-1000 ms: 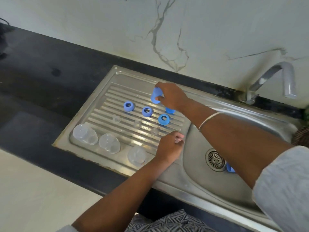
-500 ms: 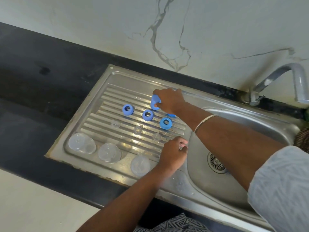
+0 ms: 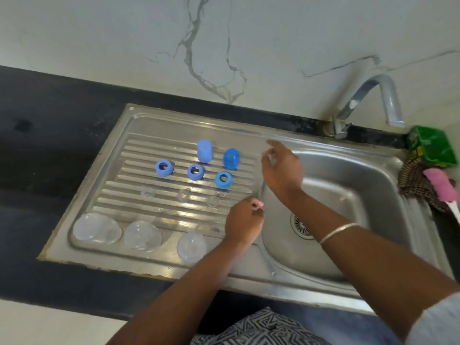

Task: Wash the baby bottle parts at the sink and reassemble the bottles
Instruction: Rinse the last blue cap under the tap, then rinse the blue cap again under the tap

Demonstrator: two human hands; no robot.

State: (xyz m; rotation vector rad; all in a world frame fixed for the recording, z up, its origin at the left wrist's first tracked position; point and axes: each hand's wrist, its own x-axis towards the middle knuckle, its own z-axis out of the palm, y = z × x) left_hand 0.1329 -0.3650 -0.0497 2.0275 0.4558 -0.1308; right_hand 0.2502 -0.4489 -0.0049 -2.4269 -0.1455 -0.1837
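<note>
The stainless-steel sink [image 3: 348, 277] sat in a black stone table [image 3: 49, 145]. Writing on the green packet [image 3: 433, 145] was unreadable. Left of both hands, three clear plastic bottles [image 3: 143, 235], two blue caps [image 3: 204, 151] and three blue collar rings [image 3: 196, 171] lay on the ribbed drainboard. The right hand [image 3: 282, 171] hovered blurred, fingers loosely spread, empty. The left hand [image 3: 245, 224] rested curled at the basin edge; whether it held anything was unclear.

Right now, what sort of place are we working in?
Most likely a home kitchen: a steel sink with ribbed drainboard set in a dark countertop, and a tap against a marbled wall.
</note>
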